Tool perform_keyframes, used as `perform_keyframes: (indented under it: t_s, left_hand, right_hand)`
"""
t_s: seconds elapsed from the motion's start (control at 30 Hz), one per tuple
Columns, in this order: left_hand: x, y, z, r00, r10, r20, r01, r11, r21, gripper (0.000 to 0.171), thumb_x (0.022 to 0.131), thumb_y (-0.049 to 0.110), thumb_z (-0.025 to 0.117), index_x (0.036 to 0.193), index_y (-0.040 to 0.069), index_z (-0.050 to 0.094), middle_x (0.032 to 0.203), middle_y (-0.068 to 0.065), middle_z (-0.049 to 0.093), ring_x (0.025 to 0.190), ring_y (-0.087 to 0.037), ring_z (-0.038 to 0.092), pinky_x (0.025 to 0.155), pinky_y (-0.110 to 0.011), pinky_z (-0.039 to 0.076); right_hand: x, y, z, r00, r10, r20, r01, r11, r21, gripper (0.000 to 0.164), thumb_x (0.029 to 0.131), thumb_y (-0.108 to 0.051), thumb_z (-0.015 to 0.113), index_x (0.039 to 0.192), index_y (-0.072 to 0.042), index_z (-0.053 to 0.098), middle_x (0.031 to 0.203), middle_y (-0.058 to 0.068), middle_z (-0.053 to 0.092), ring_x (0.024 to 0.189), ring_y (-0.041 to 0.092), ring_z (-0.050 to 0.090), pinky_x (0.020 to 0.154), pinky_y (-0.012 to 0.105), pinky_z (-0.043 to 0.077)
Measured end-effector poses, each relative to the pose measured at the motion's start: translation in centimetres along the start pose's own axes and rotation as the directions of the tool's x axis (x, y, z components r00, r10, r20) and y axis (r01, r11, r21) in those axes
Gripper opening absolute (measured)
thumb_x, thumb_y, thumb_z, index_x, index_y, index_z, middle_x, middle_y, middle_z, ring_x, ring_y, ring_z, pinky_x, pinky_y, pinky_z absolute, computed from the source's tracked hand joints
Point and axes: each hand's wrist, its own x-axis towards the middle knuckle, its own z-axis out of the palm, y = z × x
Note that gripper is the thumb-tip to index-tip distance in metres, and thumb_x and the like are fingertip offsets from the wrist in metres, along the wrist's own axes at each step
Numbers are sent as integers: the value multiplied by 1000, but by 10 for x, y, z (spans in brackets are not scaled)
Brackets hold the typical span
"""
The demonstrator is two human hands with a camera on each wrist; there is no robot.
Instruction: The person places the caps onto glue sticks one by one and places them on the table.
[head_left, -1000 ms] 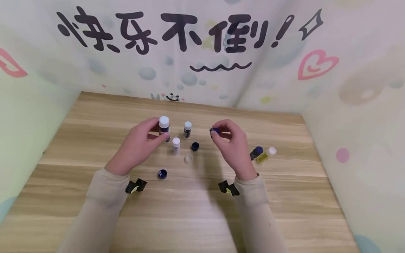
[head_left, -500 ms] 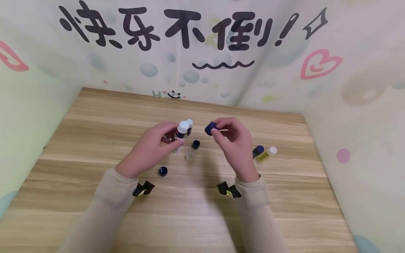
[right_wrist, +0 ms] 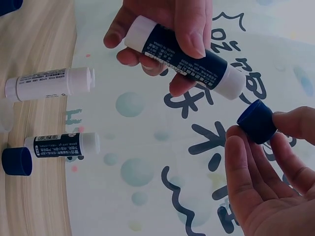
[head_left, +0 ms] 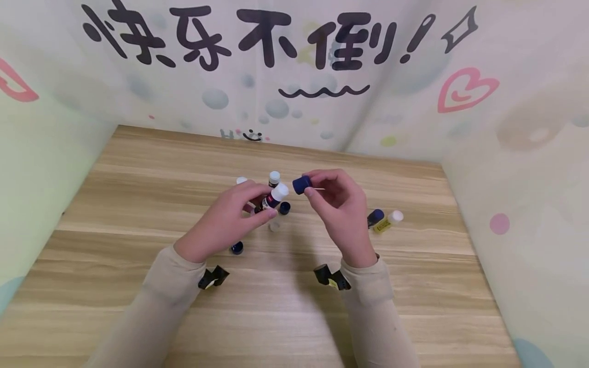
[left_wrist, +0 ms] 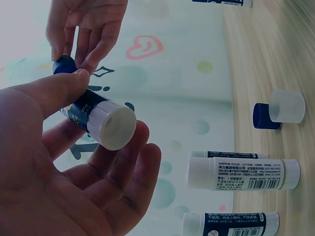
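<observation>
My left hand [head_left: 225, 220] grips a glue stick [head_left: 271, 199] with a dark blue label and white ends, tilted up toward the right. Thumb and fingers of my right hand [head_left: 339, 212] pinch a dark blue cap [head_left: 301, 184], its open side facing the stick. In the right wrist view the stick's white end and the cap [right_wrist: 257, 121] are close together with a small gap between them. Behind my left hand stand several uncapped glue sticks; one with a blue label [left_wrist: 234, 225] and a white one [left_wrist: 243, 173] show in the left wrist view.
Between the hands lie a dark blue cap [head_left: 285, 208] and a clear cap [head_left: 274, 225]; another blue cap [head_left: 236, 248] is nearer the front. On the right are a blue-capped stick [head_left: 376, 217] and a yellow glue stick [head_left: 388, 222]. A printed cloth [head_left: 276, 122] hangs behind the table.
My left hand has moved right with the glue stick, which has gone from upright to tilted toward the cap. My right hand has brought the cap slightly left and turned it toward the stick.
</observation>
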Motion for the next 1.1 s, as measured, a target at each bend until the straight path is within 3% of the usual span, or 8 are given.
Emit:
perform_keyframes:
  t_s: [0.13,0.3,0.73,1.1]
  left_hand:
    - [1,0,2,1000,4,0,-4,1000,9,37,96,37,69,127,16,66,111,6,61,96,-12,58,84,-35,56]
    - [0,0,4,1000,7,-3,-7,1000,26,37,96,39,70,126,18,67,110,7,59,95,-11,57,83,-32,56]
    - [0,2,4,1000,-12,7,11,999,39,37,96,39,70,128,21,67,105,6,58,89,-13,57,79,-36,55]
    - [0,3,5,1000,-27,15,26,998,51,39,96,41,69,129,21,66,107,6,57,89,-15,56,75,-35,54]
  right_hand:
    - [1,-16,6,1000,4,15,-4,1000,-8,17,91,10,67,107,9,62,112,17,67,94,34,68,85,40,58]
    - [1,-15,8,999,-7,33,7,1000,-16,19,90,12,67,108,11,63,112,18,67,94,33,68,86,43,57]
    - [0,11,3,996,-30,81,34,998,-51,19,93,-3,71,112,-8,67,115,5,68,98,28,68,87,43,56]
    - [-1,10,5,995,-1,100,8,997,-75,19,93,-1,70,111,-6,67,115,4,68,100,25,67,86,44,57]
